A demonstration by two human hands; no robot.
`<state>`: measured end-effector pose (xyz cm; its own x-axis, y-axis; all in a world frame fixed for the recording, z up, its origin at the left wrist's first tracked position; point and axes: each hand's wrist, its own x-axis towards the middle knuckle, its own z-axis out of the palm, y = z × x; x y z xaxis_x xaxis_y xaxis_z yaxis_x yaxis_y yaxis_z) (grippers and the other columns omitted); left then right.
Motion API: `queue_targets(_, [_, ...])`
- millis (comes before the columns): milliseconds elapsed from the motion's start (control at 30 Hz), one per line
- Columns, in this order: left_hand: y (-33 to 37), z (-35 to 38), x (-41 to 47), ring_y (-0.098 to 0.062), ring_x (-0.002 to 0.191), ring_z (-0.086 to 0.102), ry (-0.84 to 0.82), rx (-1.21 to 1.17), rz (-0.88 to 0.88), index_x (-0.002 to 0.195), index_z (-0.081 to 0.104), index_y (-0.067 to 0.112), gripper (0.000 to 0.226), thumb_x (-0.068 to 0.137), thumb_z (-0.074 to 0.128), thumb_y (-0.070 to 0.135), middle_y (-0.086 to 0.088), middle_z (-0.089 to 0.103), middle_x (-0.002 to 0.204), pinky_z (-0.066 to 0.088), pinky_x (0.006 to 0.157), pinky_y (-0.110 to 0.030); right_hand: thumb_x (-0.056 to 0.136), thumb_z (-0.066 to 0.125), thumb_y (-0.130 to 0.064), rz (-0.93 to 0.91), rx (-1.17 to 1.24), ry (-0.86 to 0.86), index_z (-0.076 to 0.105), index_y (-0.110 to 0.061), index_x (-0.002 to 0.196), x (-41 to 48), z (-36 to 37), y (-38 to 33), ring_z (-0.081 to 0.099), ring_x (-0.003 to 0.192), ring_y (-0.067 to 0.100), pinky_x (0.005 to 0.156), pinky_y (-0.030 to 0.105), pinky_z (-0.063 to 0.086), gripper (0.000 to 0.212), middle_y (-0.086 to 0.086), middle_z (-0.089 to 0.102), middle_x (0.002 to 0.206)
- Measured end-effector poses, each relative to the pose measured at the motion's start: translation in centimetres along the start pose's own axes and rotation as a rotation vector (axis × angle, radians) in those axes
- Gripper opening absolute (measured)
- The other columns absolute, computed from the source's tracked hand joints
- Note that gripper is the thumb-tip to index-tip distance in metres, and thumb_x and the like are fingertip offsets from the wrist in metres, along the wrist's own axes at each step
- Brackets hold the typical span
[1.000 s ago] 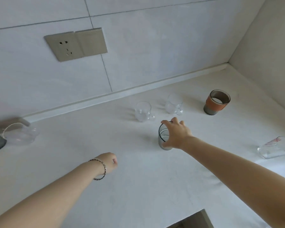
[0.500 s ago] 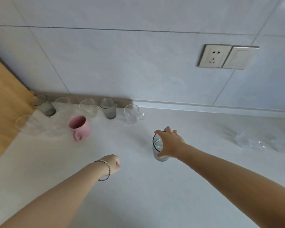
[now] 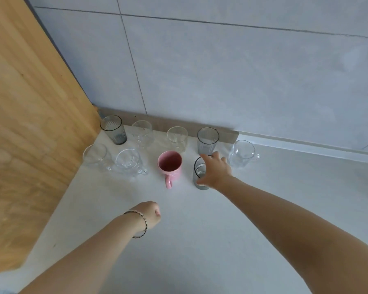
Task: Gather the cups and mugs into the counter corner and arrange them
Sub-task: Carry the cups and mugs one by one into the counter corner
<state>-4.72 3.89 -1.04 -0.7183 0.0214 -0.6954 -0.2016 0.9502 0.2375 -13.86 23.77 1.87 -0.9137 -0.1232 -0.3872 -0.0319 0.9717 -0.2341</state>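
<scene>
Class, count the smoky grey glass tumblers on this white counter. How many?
3: the corner tumbler by the wooden panel, the wall tumbler further right, the front tumbler gripped by the right hand.

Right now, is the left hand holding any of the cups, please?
No, the left hand is an empty fist; only the right hand grips a grey glass.

The worktop point(image 3: 200, 240) is white, smooth and matt, like stone. The wooden panel point(image 3: 30, 102) at left shows pale satin grain. The wall tiles point(image 3: 221, 71) are smooth grey with a faint sheen. The pink mug point(image 3: 170, 166) looks like glazed ceramic. The grey-tinted tumbler point(image 3: 198, 175), ribbed smoky tumbler point(image 3: 114, 131) and clear mug point(image 3: 241, 154) are glossy glass.
</scene>
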Motion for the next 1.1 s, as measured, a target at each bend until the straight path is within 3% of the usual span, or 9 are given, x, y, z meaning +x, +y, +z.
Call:
queue_targets(200, [0.7, 0.8, 0.3, -0.022, 0.110, 0.057, -0.042, 0.009, 0.039, 0.111, 0.061, 0.013, 0.028, 0.092, 0.041, 0.017, -0.005, 0.062, 0.122, 0.044, 0.094, -0.027, 0.073, 0.075, -0.037, 0.030, 0.017, 0.009, 0.013, -0.024, 0.149, 0.3, 0.6, -0.6, 0.036, 0.130, 0.032, 0.103, 0.039, 0.041, 0.099, 0.011, 0.029, 0.144])
queue_targets(300, [2.4, 1.0, 0.4, -0.022, 0.113, 0.057, -0.055, 0.042, 0.073, 0.108, 0.061, 0.015, 0.026, 0.092, 0.041, 0.017, -0.005, 0.062, 0.121, 0.045, 0.094, -0.028, 0.075, 0.076, -0.034, 0.089, 0.111, 0.006, 0.003, -0.012, 0.150, -1.9, 1.2, 1.7, 0.035, 0.135, 0.029, 0.106, 0.038, 0.038, 0.107, 0.012, 0.026, 0.146])
queue_targets(367, [4.1, 1.3, 0.8, -0.021, 0.113, 0.057, -0.071, 0.076, 0.109, 0.100, 0.058, 0.019, 0.019, 0.092, 0.041, 0.018, -0.004, 0.061, 0.122, 0.044, 0.095, -0.028, 0.080, 0.072, -0.030, 0.143, 0.113, -0.046, 0.008, -0.012, 0.149, -4.0, 1.8, 4.6, 0.039, 0.132, 0.028, 0.104, 0.038, 0.040, 0.096, 0.012, 0.030, 0.144])
queue_targets(533, [11.2, 2.4, 1.8, -0.023, 0.111, 0.058, -0.080, 0.182, 0.234, 0.104, 0.061, 0.015, 0.024, 0.092, 0.041, 0.017, -0.005, 0.062, 0.118, 0.045, 0.094, -0.029, 0.090, 0.055, -0.029, 0.285, 0.159, -0.193, 0.024, -0.021, 0.146, -9.8, 1.8, 14.9, 0.049, 0.126, 0.023, 0.099, 0.034, 0.042, 0.065, 0.007, 0.045, 0.138])
queue_targets(667, [19.6, 4.3, 2.2, -0.021, 0.087, 0.049, -0.108, 0.284, 0.352, 0.093, 0.057, 0.021, 0.019, 0.093, 0.038, 0.018, -0.007, 0.054, 0.096, 0.043, 0.077, -0.026, 0.092, 0.052, -0.030, 0.435, 0.218, -0.173, 0.041, -0.023, 0.138, -14.3, 0.4, 24.3, 0.054, 0.120, 0.018, 0.096, 0.029, 0.043, 0.047, 0.001, 0.057, 0.129])
queue_targets(733, [24.1, 6.1, 2.1, -0.018, 0.089, 0.047, -0.121, 0.309, 0.382, 0.098, 0.058, 0.020, 0.021, 0.094, 0.038, 0.018, -0.008, 0.061, 0.108, 0.044, 0.086, -0.027, 0.092, 0.051, -0.029, 0.512, 0.277, -0.142, 0.047, -0.021, 0.133, -16.5, -0.4, 29.2, 0.056, 0.117, 0.018, 0.094, 0.028, 0.044, 0.042, 0.001, 0.060, 0.125])
queue_targets(800, [28.7, 8.2, 1.9, -0.020, 0.098, 0.054, -0.131, 0.333, 0.391, 0.101, 0.058, 0.018, 0.023, 0.095, 0.037, 0.019, -0.007, 0.061, 0.122, 0.043, 0.091, -0.026, 0.093, 0.051, -0.028, 0.569, 0.326, -0.109, 0.049, -0.020, 0.131, -18.5, -1.0, 34.3, 0.057, 0.114, 0.019, 0.093, 0.029, 0.045, 0.039, 0.002, 0.061, 0.123])
queue_targets(933, [37.4, 12.7, 0.9, -0.024, 0.117, 0.057, -0.144, 0.363, 0.396, 0.108, 0.061, 0.013, 0.028, 0.095, 0.037, 0.019, -0.007, 0.061, 0.124, 0.043, 0.098, -0.029, 0.092, 0.052, -0.027, 0.625, 0.340, -0.056, 0.050, -0.019, 0.130, -21.5, -2.1, 44.3, 0.057, 0.114, 0.021, 0.095, 0.031, 0.045, 0.039, 0.004, 0.058, 0.126])
queue_targets(1100, [46.9, 17.0, 0.0, -0.022, 0.091, 0.053, -0.154, 0.353, 0.393, 0.092, 0.055, 0.020, 0.017, 0.094, 0.038, 0.017, -0.006, 0.055, 0.098, 0.040, 0.081, -0.026, 0.092, 0.053, -0.028, 0.632, 0.284, -0.003, 0.046, -0.020, 0.134, -22.3, -4.7, 55.0, 0.052, 0.122, 0.023, 0.100, 0.034, 0.045, 0.044, 0.005, 0.050, 0.136])
